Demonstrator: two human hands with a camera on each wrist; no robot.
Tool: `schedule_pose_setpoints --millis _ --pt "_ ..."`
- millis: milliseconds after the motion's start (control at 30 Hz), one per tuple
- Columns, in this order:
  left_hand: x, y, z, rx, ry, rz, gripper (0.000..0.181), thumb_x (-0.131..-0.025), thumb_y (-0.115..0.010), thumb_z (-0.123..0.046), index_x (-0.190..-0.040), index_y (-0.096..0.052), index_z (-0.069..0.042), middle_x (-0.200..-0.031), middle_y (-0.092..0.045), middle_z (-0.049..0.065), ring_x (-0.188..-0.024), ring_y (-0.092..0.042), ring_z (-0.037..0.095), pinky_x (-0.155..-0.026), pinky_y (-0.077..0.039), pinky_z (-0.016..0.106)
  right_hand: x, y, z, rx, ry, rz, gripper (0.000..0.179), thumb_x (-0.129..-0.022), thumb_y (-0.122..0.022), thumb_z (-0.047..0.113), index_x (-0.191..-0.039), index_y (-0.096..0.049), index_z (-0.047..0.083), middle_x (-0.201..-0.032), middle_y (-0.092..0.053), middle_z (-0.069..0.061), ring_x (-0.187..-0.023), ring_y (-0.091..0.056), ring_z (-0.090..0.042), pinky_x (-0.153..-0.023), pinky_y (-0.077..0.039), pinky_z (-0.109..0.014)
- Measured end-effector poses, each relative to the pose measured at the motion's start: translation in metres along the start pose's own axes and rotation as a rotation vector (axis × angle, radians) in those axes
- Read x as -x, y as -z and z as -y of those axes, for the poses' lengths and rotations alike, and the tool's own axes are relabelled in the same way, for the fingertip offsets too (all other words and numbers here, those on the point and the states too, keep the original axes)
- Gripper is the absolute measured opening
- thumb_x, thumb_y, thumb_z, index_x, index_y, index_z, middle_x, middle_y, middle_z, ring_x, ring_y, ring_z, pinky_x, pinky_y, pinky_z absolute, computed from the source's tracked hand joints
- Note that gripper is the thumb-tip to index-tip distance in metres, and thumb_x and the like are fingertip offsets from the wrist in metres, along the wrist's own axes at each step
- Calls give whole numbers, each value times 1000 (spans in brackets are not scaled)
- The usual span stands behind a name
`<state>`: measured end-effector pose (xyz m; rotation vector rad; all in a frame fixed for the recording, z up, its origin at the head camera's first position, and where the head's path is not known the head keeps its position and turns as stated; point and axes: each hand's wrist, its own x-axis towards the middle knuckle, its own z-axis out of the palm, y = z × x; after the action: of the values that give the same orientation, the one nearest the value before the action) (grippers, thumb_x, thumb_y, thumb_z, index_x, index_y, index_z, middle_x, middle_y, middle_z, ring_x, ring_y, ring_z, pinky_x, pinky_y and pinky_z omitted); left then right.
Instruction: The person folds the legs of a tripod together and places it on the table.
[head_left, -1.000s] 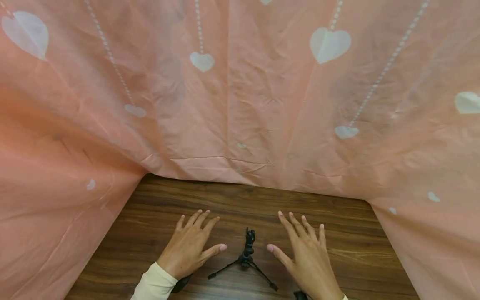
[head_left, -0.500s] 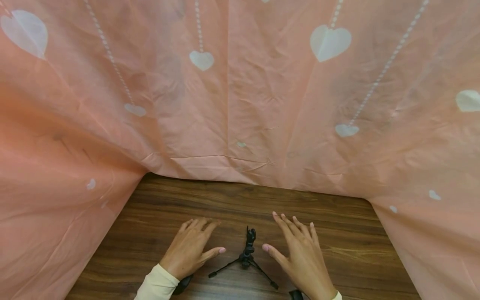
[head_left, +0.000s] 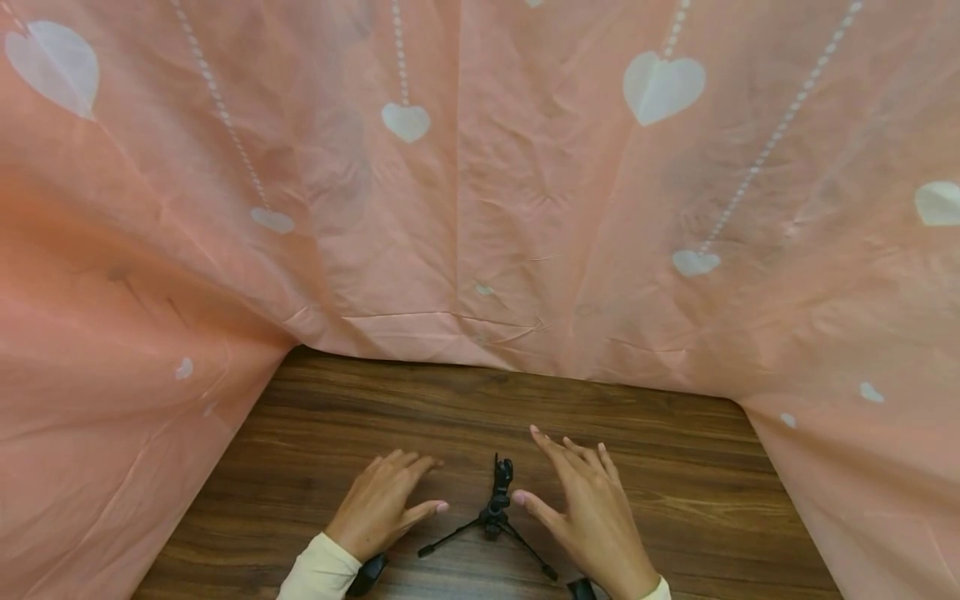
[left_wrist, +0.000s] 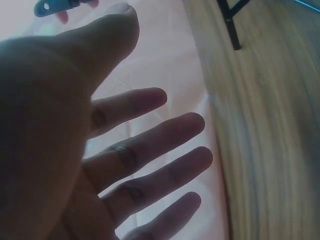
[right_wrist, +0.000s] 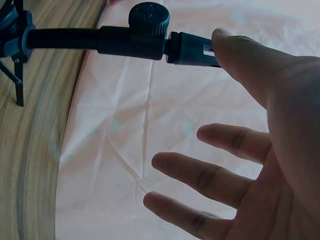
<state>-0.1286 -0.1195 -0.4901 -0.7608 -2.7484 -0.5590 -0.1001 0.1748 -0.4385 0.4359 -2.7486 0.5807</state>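
Observation:
A small black tripod (head_left: 493,518) stands on the wooden table with its legs spread. To its left, my left hand (head_left: 381,505) hovers with the fingers loosely bent and the thumb apart, holding nothing. My right hand (head_left: 592,510) is closer to the tripod, on its right side, fingers spread and slightly bent. In the right wrist view, the right thumb (right_wrist: 250,60) overlaps the upper end of the tripod's post (right_wrist: 135,42); whether they touch I cannot tell. The left wrist view catches only a tripod leg (left_wrist: 230,27) and a bit of its top.
Pink cloth (head_left: 525,208) printed with white hearts hangs along the back and both sides of the brown wooden table (head_left: 360,392). A black wrist strap piece (head_left: 367,575) shows below the left sleeve (head_left: 321,567).
My right hand has moved left toward the tripod. The left hand's fingers have bent more and drawn back a little. The tripod has stayed in place.

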Motion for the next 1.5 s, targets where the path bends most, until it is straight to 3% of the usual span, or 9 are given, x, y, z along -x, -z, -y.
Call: schedule_pose_setpoints --millis 267,500,833,1067,1367,1500 --pt "1 -9 8 120 20 59 40 -89 -83 -48 -117 -77 -20 -105 -79 -5 -95 -71 14 -84 -60 41 -4 -5 4 -5 18 -6 83 -83 -87 51 -155 -56 26 -129 -78 -5 -124 -70 -33 -117 -39 -70" --pt "1 -14 12 187 43 42 37 -86 -87 -44 -114 -78 -22 -102 -80 -5 -94 -72 16 -82 -59 39 -6 -8 6 -14 25 -9 84 -81 -88 53 -154 -57 27 -127 -78 -4 -122 -70 -31 -117 -41 -67" --pt "1 -26 13 259 77 33 32 -83 -91 -33 -108 -80 -16 -89 -75 -11 -81 -66 2 -70 -55 27 -10 -17 10 -99 51 -37 75 -81 -91 46 -148 -64 24 -123 -79 2 -112 -73 -23 -116 -43 -66" --pt "7 -43 15 344 85 91 25 -86 -90 -29 -104 -81 -14 -80 -70 -15 -72 -60 -4 -64 -51 20 -10 -22 14 -123 43 -27 66 -83 -89 46 -141 -69 23 -118 -81 4 -109 -73 -17 -117 -42 -64" --pt "16 -58 15 340 77 56 24 -84 -91 -33 -99 -81 -17 -77 -68 -18 -73 -59 -3 -64 -50 20 -12 -27 18 -108 73 -32 54 -85 -89 43 -130 -75 18 -115 -82 4 -104 -76 -13 -116 -46 -61" --pt "17 -63 14 350 75 72 23 -85 -90 -34 -98 -81 -17 -78 -67 -18 -72 -58 -4 -64 -49 18 -13 -28 19 -106 79 -29 48 -86 -87 42 -126 -76 17 -115 -81 6 -102 -76 -10 -114 -48 -60"
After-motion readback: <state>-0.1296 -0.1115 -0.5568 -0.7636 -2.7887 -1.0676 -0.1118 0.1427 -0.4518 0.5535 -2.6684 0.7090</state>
